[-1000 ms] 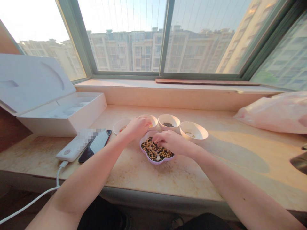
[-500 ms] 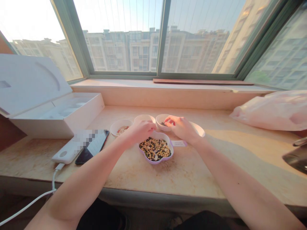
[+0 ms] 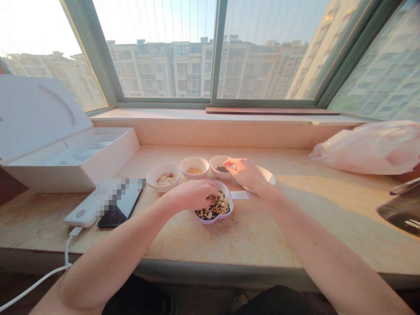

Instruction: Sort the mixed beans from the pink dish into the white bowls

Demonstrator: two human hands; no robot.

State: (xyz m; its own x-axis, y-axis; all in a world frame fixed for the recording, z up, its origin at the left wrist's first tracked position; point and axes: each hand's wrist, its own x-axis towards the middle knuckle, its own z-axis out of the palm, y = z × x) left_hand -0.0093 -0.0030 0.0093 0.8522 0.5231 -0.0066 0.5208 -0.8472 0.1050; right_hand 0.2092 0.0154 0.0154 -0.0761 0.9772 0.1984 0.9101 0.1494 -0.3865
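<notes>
Along a pale marble window ledge [image 3: 229,245], an open white cardboard box [image 3: 65,153] at far left, a white power bank [image 3: 80,214] with its white cable [image 3: 67,251], a smartphone [image 3: 108,221] lying just beside it and partly pixelated, a pink plastic bag [image 3: 367,148] at right, and a dark glossy object [image 3: 402,210] cut off by the right edge. Beyond the window glass, apartment blocks [image 3: 157,70]. Counted on the ledge: four small white bowls, one lilac flower-shaped dish [image 3: 204,220] heaped with mixed beans [image 3: 213,208], one small white label [image 3: 240,195]. In the bowls: pale flakes with reddish bits [image 3: 163,176], yellow grains [image 3: 194,165], dark seeds [image 3: 222,169], and in the fourth bowl [image 3: 269,176], contents hidden behind the right hand [image 3: 244,173]. That right hand half closed, fingertips pinched together at the rim of the dark-seed bowl, any held seed too small to tell. Left hand [image 3: 188,195] curled downward directly over the dish, fingertips at the beans, grip hidden.
</notes>
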